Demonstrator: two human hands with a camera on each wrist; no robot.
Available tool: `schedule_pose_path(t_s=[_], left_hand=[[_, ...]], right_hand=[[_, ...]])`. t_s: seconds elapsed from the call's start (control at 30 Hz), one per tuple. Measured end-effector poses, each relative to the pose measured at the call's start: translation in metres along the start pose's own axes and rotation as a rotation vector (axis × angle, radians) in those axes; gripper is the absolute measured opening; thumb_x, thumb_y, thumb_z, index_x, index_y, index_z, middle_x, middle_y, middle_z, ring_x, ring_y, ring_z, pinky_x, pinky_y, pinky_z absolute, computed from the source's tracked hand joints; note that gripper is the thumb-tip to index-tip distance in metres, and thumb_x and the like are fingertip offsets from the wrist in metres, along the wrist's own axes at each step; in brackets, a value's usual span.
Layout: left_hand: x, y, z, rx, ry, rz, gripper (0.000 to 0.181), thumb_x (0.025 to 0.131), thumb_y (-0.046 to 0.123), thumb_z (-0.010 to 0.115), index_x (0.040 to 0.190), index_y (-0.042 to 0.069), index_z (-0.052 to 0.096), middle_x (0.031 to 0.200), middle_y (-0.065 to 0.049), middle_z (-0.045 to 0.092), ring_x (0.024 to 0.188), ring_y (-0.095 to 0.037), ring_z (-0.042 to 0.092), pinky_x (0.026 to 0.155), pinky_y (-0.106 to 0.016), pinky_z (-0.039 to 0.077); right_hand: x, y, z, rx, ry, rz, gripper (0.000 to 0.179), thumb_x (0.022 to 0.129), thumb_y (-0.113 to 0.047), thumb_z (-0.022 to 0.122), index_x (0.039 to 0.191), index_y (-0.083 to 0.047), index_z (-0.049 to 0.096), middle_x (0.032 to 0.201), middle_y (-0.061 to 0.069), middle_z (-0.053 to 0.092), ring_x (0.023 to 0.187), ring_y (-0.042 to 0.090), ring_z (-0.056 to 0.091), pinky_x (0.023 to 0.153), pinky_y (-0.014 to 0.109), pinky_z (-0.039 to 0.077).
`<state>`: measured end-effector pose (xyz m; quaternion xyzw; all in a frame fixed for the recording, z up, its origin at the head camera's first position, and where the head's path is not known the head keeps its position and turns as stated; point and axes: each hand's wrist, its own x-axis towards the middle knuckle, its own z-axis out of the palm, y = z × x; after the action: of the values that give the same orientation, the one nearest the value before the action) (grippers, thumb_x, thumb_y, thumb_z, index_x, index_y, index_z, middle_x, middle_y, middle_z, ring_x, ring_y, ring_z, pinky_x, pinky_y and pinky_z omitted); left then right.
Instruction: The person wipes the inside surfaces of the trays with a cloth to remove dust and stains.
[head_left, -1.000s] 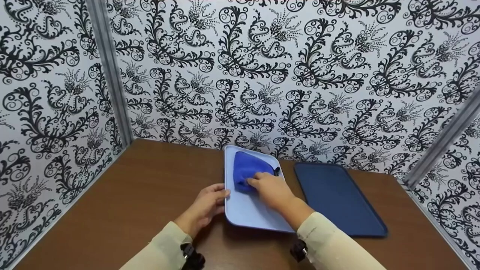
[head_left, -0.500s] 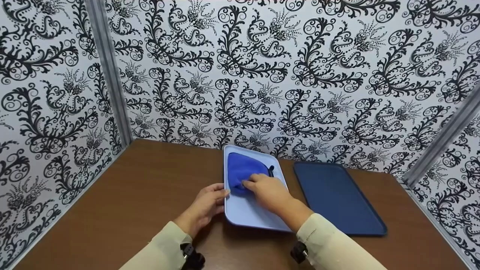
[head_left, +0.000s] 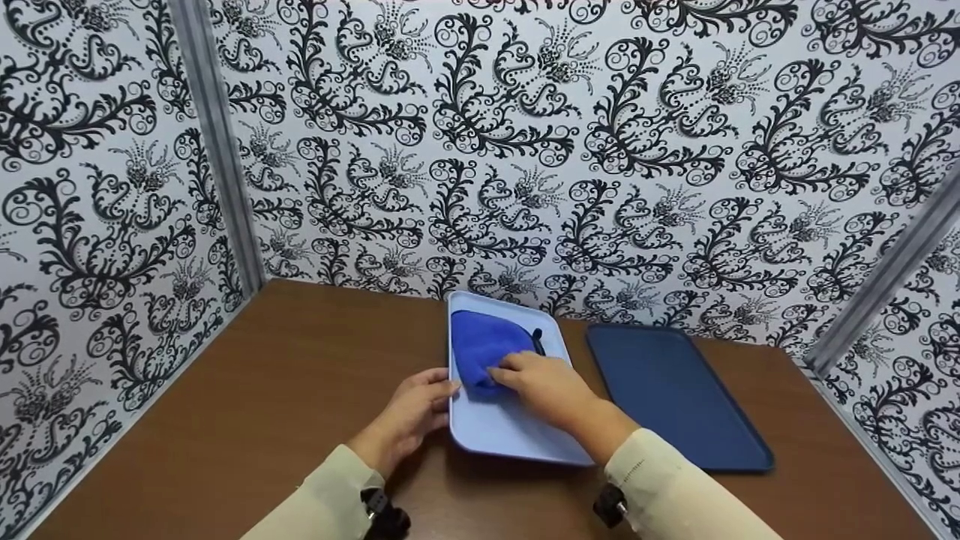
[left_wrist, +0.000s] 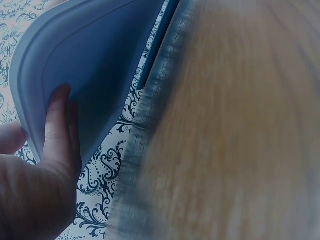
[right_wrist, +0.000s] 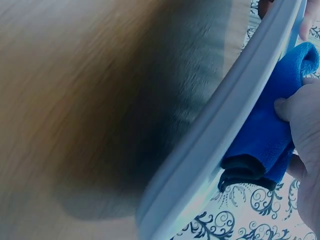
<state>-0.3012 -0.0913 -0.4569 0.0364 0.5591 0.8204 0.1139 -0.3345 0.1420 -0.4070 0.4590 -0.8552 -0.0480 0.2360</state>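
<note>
A light blue tray (head_left: 517,439) is held tilted up off the brown table, its inner face toward me. My left hand (head_left: 416,409) grips its left edge, thumb at the rim and fingers behind; the left wrist view shows those fingers (left_wrist: 61,125) against the tray's underside. With my right hand (head_left: 547,382) I pinch a folded blue cloth (head_left: 487,345) with dark edging and hold it on the tray's upper left part. In the right wrist view the thumb lies on the bunched cloth (right_wrist: 265,130), close along the tray's rim (right_wrist: 215,120).
A dark blue tray (head_left: 679,397) lies flat on the brown table (head_left: 322,352), right of the light blue one. Patterned wall panels (head_left: 510,135) stand close behind the table and along both sides.
The blue cloth has slid left and slightly down across the light blue tray, up to its left rim, with my right hand on it. My left hand and both trays have hardly moved.
</note>
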Motion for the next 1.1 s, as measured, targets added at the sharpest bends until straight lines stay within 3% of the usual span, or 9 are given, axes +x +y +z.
schedule_pose_path(t_s=[0.23,0.8,1.1], left_hand=[[0.0,0.0,0.001,-0.002,0.005,0.006,0.036,0.099,0.009,0.06,0.131,-0.008,0.054,0.093,-0.001,0.07,0.09,-0.015,0.071,0.08,-0.033,0.06],[0.0,0.0,-0.001,0.002,0.014,0.009,0.041,0.1,0.01,0.061,0.134,-0.01,0.052,0.098,-0.002,0.072,0.091,-0.015,0.07,0.081,-0.034,0.06],[-0.001,0.001,0.0,-0.01,0.017,0.009,0.039,0.1,0.009,0.06,0.134,-0.009,0.052,0.095,-0.001,0.07,0.09,-0.014,0.069,0.08,-0.033,0.06]], right_hand=[[-0.011,0.012,0.004,0.009,0.044,-0.038,0.038,0.092,-0.007,0.069,0.125,-0.025,0.075,0.114,-0.001,0.072,0.102,0.018,0.071,0.083,0.033,0.061],[-0.027,0.033,0.015,0.036,0.019,0.042,0.043,0.088,-0.001,0.07,0.125,-0.022,0.075,0.116,0.001,0.072,0.104,0.022,0.071,0.085,0.036,0.061],[-0.033,0.037,0.02,0.051,0.003,0.124,0.043,0.089,0.001,0.069,0.125,-0.022,0.076,0.118,0.001,0.073,0.105,0.023,0.072,0.083,0.04,0.061]])
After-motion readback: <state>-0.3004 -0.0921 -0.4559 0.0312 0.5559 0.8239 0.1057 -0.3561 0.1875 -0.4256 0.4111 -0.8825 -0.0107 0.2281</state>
